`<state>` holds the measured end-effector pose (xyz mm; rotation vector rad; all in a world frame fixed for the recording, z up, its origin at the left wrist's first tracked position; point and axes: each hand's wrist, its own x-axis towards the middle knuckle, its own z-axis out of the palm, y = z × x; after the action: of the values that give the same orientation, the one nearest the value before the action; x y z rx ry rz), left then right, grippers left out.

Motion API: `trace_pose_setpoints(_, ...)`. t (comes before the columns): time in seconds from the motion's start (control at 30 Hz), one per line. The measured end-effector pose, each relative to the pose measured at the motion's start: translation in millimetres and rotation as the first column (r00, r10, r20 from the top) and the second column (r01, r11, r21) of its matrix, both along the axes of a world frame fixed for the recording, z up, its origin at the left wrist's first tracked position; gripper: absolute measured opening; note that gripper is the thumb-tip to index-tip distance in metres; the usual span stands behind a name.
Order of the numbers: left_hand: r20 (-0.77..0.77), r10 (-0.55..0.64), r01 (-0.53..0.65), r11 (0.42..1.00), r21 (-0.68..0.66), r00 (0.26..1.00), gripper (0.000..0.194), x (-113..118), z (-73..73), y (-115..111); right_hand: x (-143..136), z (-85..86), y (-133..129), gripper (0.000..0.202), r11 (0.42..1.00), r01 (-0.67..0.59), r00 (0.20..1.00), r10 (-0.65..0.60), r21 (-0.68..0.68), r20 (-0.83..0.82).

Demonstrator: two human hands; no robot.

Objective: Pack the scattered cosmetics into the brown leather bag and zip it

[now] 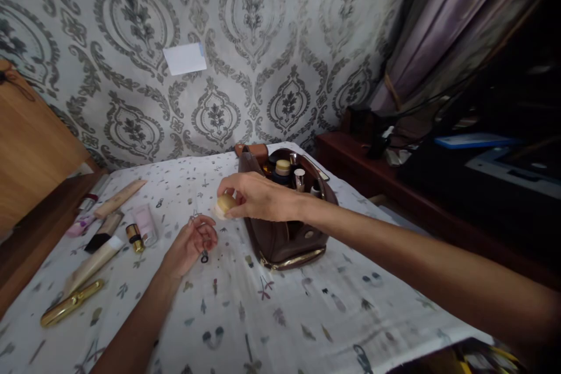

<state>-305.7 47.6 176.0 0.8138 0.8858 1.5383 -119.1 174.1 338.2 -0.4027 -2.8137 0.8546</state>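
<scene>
Between the fingers and thumb of my right hand is a small jar with a gold-coloured lid, held just left of a brown cosmetic bag. My right forearm reaches across the bag and hides part of its inside. The bag stands unzipped, with bottles and a gold-lidded jar showing in its mouth. Lower left of the held jar, my left hand is turned palm up, its fingers loosely curled and apart, with nothing in it.
Left on the patterned cloth lie a pink tube, a gold-and-black bottle, a beige tube, a gold tube-shaped item and other cosmetics. A wooden board stands far left; a dark red table is at right.
</scene>
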Motion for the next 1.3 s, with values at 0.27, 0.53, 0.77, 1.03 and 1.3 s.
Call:
trace_pose_setpoints(0.27, -0.021, -0.027, 0.027, 1.0, -0.003, 0.999, 0.045, 1, 1.9, -1, -1, -10.2, 0, 0.023, 0.982, -0.08, 0.997, 0.081, 0.174, 0.001)
trace_pose_setpoints(0.53, -0.041, 0.0, -0.001, 1.0, -0.025, 0.999, 0.044, 4, 3.0, -1, 3, -9.9, 0, 0.035, 0.985, -0.134, 0.986, 0.144, 0.113, -0.082)
trace_pose_setpoints(0.77, -0.053, 0.008, -0.01, 0.999, -0.054, 0.999, 0.047, 4, 3.7, -1, 8, 6.4, 22, 0.024, 0.907, -0.135, 0.965, 0.029, -0.399, -0.262)
trace_pose_setpoints(1.03, -0.095, 0.008, -0.015, 0.997, -0.073, 0.995, 0.048, 3, 5.1, -2, 39, 35.3, 61, 0.032, 0.978, 0.206, 0.948, -0.202, -0.008, -0.244)
trace_pose_setpoints(1.3, -0.119, 0.001, -0.013, 0.994, -0.107, 0.993, 0.049, 2, 3.8, -1, 51, 22.6, 68, 0.03, 0.832, 0.173, 0.95, -0.282, 0.526, 0.133)
